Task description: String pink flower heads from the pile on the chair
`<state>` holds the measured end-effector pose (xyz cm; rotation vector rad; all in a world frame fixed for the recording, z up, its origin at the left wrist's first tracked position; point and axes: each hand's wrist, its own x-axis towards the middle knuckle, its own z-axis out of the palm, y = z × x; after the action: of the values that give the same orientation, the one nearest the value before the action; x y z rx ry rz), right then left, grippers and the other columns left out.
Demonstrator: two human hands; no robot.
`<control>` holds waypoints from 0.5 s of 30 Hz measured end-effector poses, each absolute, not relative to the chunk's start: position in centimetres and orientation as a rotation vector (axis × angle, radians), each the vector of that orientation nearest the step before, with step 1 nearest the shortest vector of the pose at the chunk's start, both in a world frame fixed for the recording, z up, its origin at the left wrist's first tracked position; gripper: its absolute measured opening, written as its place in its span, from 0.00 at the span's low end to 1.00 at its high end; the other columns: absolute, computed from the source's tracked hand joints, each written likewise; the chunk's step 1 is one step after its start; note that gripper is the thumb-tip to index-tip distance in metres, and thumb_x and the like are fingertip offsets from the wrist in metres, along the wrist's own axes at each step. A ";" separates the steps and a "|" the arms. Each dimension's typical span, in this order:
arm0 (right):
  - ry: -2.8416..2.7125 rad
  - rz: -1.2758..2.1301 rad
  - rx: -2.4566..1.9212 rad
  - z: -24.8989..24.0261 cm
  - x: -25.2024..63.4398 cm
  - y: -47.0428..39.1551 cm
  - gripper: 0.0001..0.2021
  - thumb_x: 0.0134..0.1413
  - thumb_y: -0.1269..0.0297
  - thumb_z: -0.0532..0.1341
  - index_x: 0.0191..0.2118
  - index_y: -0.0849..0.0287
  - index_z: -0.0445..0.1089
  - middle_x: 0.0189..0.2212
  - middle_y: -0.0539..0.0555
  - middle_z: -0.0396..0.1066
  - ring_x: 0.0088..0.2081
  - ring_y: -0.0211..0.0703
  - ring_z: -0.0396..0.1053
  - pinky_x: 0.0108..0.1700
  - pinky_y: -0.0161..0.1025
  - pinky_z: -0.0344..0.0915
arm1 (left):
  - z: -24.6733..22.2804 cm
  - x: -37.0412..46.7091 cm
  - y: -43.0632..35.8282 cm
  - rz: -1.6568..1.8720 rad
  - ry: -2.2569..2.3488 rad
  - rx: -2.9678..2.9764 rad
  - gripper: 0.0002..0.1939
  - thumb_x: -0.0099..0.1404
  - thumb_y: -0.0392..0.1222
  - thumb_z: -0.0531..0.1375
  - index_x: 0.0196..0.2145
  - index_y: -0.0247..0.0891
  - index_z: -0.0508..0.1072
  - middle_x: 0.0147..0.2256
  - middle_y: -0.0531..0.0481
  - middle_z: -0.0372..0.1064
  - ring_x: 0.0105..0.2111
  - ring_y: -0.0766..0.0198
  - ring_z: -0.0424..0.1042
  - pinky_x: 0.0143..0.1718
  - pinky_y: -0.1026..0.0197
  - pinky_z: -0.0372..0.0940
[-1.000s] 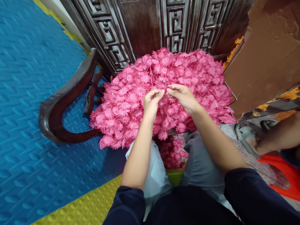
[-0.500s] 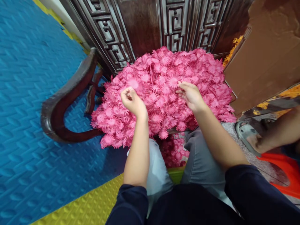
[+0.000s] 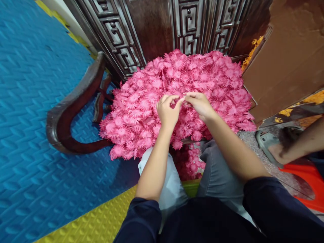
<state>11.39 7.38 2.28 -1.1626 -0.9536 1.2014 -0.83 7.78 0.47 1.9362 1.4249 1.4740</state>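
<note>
A big heap of pink artificial flowers (image 3: 141,111) lies in front of me. Over its middle, my left hand (image 3: 169,109) and my right hand (image 3: 198,104) meet at the fingertips. Thumb and index finger of each hand are pinched together around a pink flower (image 3: 178,91), partly hidden by the fingers and hard to separate from the heap behind. More pink flowers (image 3: 193,162) lie lower down, between my knees.
A curved dark wooden armrest (image 3: 60,125) stands left, above blue floor mats (image 3: 22,135). Carved dark wood panels (image 3: 154,30) rise behind the heap. Brown cardboard (image 3: 286,60) with orange flowers (image 3: 286,112) is at right. Another person's sandalled foot (image 3: 274,152) is near a red stool (image 3: 303,179).
My left hand has moved right, from above a blurred pink flower on the left, to meet my right hand. My right hand has shifted slightly left and down.
</note>
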 end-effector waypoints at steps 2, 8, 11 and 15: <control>-0.967 1.194 -1.152 2.3 11.4 7.4 0.03 0.40 0.73 0.62 0.21 0.61 0.70 0.19 0.44 0.67 0.23 0.28 0.61 0.30 0.30 0.59 | 0.3 -0.7 7.8 1.498 1.416 1.925 0.07 0.57 0.46 0.62 0.29 0.41 0.75 0.28 0.53 0.66 0.29 0.66 0.64 0.36 0.62 0.59; -0.974 1.233 -1.144 2.4 11.4 7.4 0.09 0.33 0.65 0.69 0.20 0.61 0.69 0.19 0.45 0.66 0.23 0.29 0.61 0.31 0.32 0.60 | 0.2 -1.0 8.1 1.531 1.369 1.926 0.05 0.59 0.39 0.59 0.27 0.39 0.73 0.25 0.53 0.63 0.27 0.68 0.62 0.34 0.64 0.59; -0.973 1.268 -1.155 2.6 11.4 7.3 0.12 0.32 0.62 0.70 0.21 0.61 0.68 0.20 0.45 0.67 0.23 0.28 0.62 0.31 0.31 0.59 | 0.3 -0.9 8.2 1.546 1.407 1.864 0.04 0.57 0.34 0.58 0.25 0.38 0.71 0.24 0.54 0.61 0.26 0.69 0.61 0.32 0.65 0.58; -0.999 1.322 -1.189 2.8 11.4 7.1 0.10 0.37 0.61 0.68 0.22 0.61 0.69 0.18 0.44 0.65 0.22 0.28 0.60 0.28 0.30 0.56 | 0.3 -0.8 8.2 1.574 1.413 1.817 0.05 0.53 0.32 0.59 0.22 0.38 0.68 0.24 0.55 0.58 0.26 0.71 0.60 0.31 0.66 0.57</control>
<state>11.37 7.07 2.75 -1.1891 -0.9987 1.3222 -0.77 8.17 0.25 1.8168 1.4129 1.5743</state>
